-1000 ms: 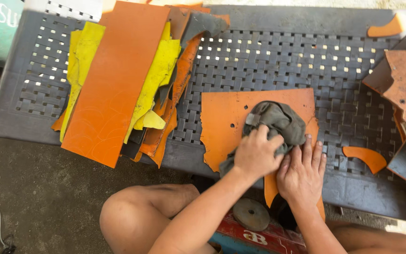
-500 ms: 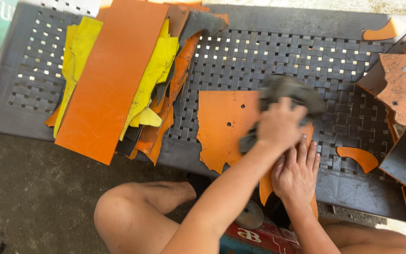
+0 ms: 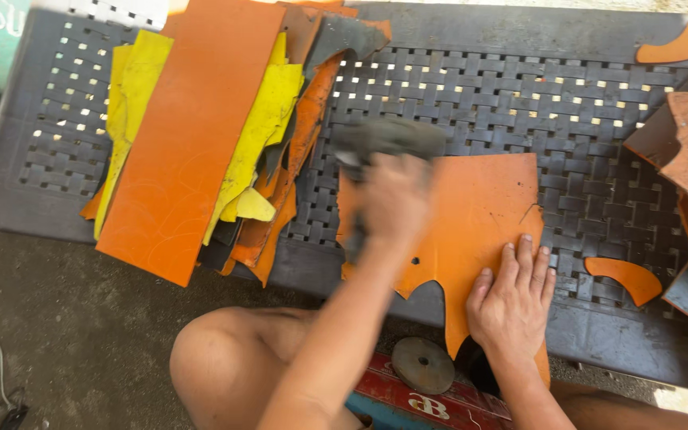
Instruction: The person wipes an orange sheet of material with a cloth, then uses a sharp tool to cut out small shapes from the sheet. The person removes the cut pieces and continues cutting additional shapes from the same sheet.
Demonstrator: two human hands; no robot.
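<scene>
change: the left hand (image 3: 392,199) with the grey rag (image 3: 384,139) is sweeping from the sheet's right part toward its upper left edge, blurred.
left hand: fingers are closing around the grey rag, pressing it on the orange sheet (image 3: 479,215).
right hand (image 3: 513,299): fingers are lying open and flat, holding the sheet's lower right part down.
orange sheet: lying on the dark woven bench (image 3: 599,95), its lower edge overhanging.
beside: a pile of orange and yellow sheets (image 3: 201,135) is lying to the left.
</scene>
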